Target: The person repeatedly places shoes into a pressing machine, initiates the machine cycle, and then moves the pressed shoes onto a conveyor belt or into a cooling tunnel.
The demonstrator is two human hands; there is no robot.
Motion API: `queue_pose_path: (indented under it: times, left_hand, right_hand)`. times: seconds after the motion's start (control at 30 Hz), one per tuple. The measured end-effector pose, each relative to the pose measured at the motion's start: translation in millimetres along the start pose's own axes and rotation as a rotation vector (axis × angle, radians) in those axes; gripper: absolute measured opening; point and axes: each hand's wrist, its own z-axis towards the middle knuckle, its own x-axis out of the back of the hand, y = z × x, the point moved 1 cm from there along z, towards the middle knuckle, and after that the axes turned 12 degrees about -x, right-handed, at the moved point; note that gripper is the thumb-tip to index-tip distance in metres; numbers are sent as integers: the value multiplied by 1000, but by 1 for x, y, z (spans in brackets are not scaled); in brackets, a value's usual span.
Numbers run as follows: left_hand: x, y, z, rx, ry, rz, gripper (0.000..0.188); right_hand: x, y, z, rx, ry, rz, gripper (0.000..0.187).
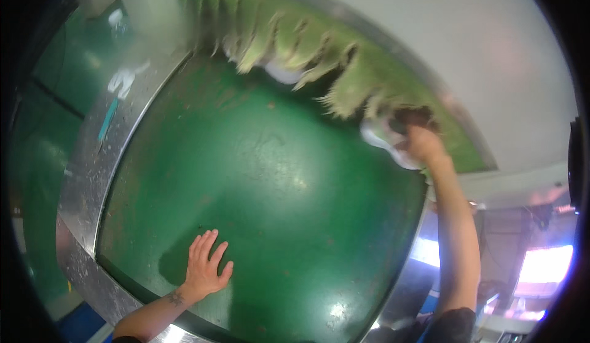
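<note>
Green conveyor belt (258,177) and frayed green strip curtain (349,88), with a person's hands at near left and far right.
The belt spreads beneath the left hand (208,266), its fingers splayed and holding nothing; the curtain hangs around the fingers of the right hand (426,147). The white sole-shaped piece (376,135) lies just left of these right fingers, the nearer hand, its long axis slanting along the curtain's fringe; blur hides whether they grip it.
</note>
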Motion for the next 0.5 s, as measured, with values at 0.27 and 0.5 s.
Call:
queue_pose_path:
  times: [0.27, 0.5]
  left_hand:
    - [15, 20, -18, 35, 145, 56, 48]
    - [8, 51, 1, -57, -2, -18, 54]
  right_hand:
    - [-66, 9, -88, 324, 808, 65, 52]
    - [-290, 48, -503, -379, -141, 551, 77]
